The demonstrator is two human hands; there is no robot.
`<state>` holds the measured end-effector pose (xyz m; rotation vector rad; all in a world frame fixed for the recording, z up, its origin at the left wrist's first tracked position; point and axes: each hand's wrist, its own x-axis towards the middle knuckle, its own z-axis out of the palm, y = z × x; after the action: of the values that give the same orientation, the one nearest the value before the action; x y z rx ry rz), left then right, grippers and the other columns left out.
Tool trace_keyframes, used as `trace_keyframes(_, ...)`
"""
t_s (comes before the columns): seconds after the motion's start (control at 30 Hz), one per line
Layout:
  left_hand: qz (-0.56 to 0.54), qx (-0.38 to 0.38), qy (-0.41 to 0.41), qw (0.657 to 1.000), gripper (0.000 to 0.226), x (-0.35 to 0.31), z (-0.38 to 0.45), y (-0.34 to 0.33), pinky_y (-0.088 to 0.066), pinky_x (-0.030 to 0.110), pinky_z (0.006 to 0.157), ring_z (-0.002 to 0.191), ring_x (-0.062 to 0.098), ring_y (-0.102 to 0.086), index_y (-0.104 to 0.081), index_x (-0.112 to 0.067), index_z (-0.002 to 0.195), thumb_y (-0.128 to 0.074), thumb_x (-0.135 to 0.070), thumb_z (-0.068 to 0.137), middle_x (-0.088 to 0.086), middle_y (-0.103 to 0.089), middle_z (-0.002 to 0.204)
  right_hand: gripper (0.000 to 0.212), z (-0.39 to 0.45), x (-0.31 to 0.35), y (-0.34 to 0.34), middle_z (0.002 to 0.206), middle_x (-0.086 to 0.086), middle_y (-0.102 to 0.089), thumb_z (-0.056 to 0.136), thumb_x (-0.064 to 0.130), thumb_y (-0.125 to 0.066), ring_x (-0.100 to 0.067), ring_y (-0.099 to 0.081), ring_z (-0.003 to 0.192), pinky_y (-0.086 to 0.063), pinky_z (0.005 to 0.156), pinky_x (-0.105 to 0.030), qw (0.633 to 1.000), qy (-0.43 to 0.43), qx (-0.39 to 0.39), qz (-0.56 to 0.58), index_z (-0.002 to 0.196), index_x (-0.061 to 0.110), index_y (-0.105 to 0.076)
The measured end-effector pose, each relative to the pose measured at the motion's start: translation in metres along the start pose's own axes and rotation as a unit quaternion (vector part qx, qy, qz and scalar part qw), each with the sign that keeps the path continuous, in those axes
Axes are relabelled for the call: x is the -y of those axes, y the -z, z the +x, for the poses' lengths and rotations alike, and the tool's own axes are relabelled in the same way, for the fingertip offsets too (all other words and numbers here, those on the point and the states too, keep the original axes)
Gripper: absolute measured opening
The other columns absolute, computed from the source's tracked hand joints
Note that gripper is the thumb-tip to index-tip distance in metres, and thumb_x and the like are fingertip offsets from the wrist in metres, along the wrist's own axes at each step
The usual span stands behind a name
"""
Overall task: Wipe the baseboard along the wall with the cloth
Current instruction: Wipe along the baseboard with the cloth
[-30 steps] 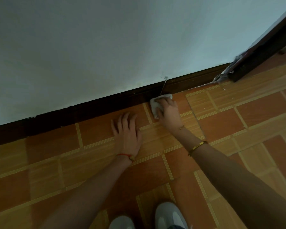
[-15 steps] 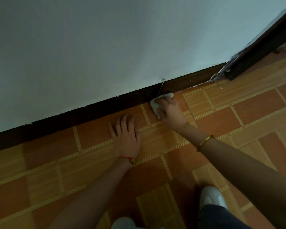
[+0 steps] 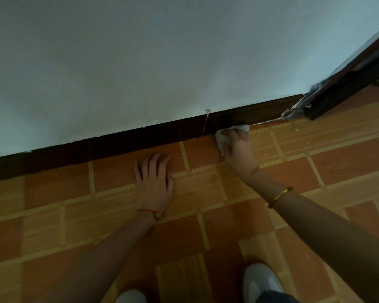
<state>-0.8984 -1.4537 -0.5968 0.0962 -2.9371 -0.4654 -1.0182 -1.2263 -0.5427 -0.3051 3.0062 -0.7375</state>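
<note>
Cloth (image 3: 222, 139): soft, light; we bunch it under right hand (image 3: 239, 149) fingers, closed around it.
Baseboard (image 3: 228, 122): rigid, just beyond our fingertips.
Left hand (image 3: 154, 184): flat, empty.

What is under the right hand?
The white cloth shows beneath the right hand, against the baseboard foot. How much cloth and floor lies beneath is covered.

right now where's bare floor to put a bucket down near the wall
Bare tile runs left of the left hand, along the baseboard. Another patch lies right of the right hand. It is crowded between the hands, around the cloth.
</note>
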Motion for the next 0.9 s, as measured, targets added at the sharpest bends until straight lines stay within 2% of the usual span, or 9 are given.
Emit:
trace_keyframes(0.1, 0.009, 0.003, 0.001, 1.000, 0.049, -0.003, 0.001, 0.001, -0.018, 0.064, 0.119, 0.137, 0.036, -0.042, -0.052, -0.011, 0.139, -0.040, -0.028, 0.095, 0.015, -0.049, 0.144, 0.033, -0.003, 0.014, -0.024, 0.119, -0.017, -0.058, 0.088, 0.013, -0.055, -0.034, -0.049, 0.113, -0.045, 0.094, -0.042, 0.990, 0.130, 0.062, 0.007, 0.120, 0.005, -0.061)
trace_keyframes(0.17, 0.020, 0.008, 0.006, 1.000, 0.049, -0.005, 0.001, 0.003, -0.020, 0.065, 0.118, 0.136, 0.036, -0.044, -0.053, -0.011, 0.139, -0.039, -0.028, 0.095, 0.015, -0.050, 0.144, 0.034, 0.001, 0.013, -0.029, 0.120, -0.011, -0.059, 0.090, 0.019, -0.050, -0.031, -0.048, 0.117, -0.042, 0.098, -0.041, 0.985, 0.154, 0.081, 0.001, 0.121, 0.010, -0.062)
trace_keyframes(0.27, 0.031, 0.035, 0.022, 0.999, 0.051, -0.011, 0.002, 0.007, -0.026, 0.065, 0.115, 0.136, 0.036, -0.043, -0.051, -0.011, 0.140, -0.036, -0.028, 0.094, 0.015, -0.049, 0.145, 0.035, 0.004, -0.002, -0.010, 0.116, -0.014, -0.063, 0.087, 0.015, -0.047, -0.033, -0.051, 0.112, -0.039, 0.095, -0.036, 0.990, 0.129, 0.042, 0.022, 0.117, 0.005, -0.064)
trace_keyframes(0.37, 0.030, 0.068, 0.051, 0.996, 0.055, -0.019, 0.004, 0.014, -0.030, 0.064, 0.113, 0.135, 0.038, -0.042, -0.049, -0.011, 0.141, -0.033, -0.030, 0.092, 0.016, -0.047, 0.146, 0.033, 0.009, -0.041, 0.011, 0.118, -0.016, -0.060, 0.087, 0.010, -0.054, -0.035, -0.050, 0.110, -0.039, 0.093, -0.036, 0.995, 0.094, 0.015, -0.001, 0.119, 0.005, -0.062)
trace_keyframes(0.47, 0.026, 0.093, 0.075, 0.992, 0.059, -0.031, 0.007, 0.021, -0.033, 0.060, 0.111, 0.132, 0.039, -0.042, -0.048, -0.010, 0.142, -0.029, -0.034, 0.092, 0.017, -0.046, 0.145, 0.032, 0.020, -0.088, 0.026, 0.120, -0.013, -0.059, 0.089, 0.020, -0.055, -0.036, -0.051, 0.111, -0.039, 0.093, -0.036, 0.999, 0.001, -0.012, -0.046, 0.119, 0.011, -0.061)
trace_keyframes(0.53, 0.016, 0.096, 0.079, 0.992, 0.060, -0.041, 0.008, 0.024, -0.034, 0.060, 0.110, 0.131, 0.039, -0.043, -0.047, -0.010, 0.143, -0.028, -0.035, 0.092, 0.016, -0.047, 0.144, 0.032, 0.025, -0.110, 0.040, 0.124, -0.016, -0.058, 0.090, 0.019, -0.056, -0.038, -0.051, 0.112, -0.038, 0.093, -0.035, 0.995, -0.077, -0.035, -0.046, 0.119, 0.009, -0.061)
trace_keyframes(0.6, 0.000, 0.092, 0.075, 0.993, 0.060, -0.052, 0.007, 0.023, -0.035, 0.059, 0.109, 0.130, 0.038, -0.043, -0.048, -0.010, 0.143, -0.029, -0.034, 0.092, 0.016, -0.047, 0.142, 0.034, 0.028, -0.113, 0.048, 0.126, -0.021, -0.056, 0.090, 0.016, -0.057, -0.041, -0.050, 0.114, -0.038, 0.095, -0.038, 0.992, -0.108, -0.046, -0.038, 0.122, 0.004, -0.060)
trace_keyframes(0.8, -0.018, 0.098, 0.037, 0.994, 0.058, -0.078, 0.002, 0.023, -0.035, 0.058, 0.109, 0.129, 0.037, -0.041, -0.047, -0.011, 0.143, -0.031, -0.031, 0.091, 0.016, -0.047, 0.139, 0.052, 0.014, -0.061, 0.036, 0.127, -0.026, -0.050, 0.077, 0.002, -0.064, -0.041, -0.041, 0.120, -0.038, 0.101, -0.042, 0.999, -0.026, 0.015, -0.024, 0.128, 0.000, -0.053)
trace_keyframes(0.9, -0.031, 0.099, 0.048, 0.993, 0.058, -0.086, 0.001, 0.015, -0.032, 0.058, 0.113, 0.133, 0.037, -0.039, -0.046, -0.011, 0.144, -0.031, -0.031, 0.092, 0.016, -0.045, 0.144, 0.051, 0.010, -0.044, 0.027, 0.127, -0.023, -0.050, 0.077, -0.001, -0.063, -0.039, -0.040, 0.121, -0.039, 0.103, -0.042, 0.998, 0.026, 0.054, -0.007, 0.127, 0.004, -0.057)
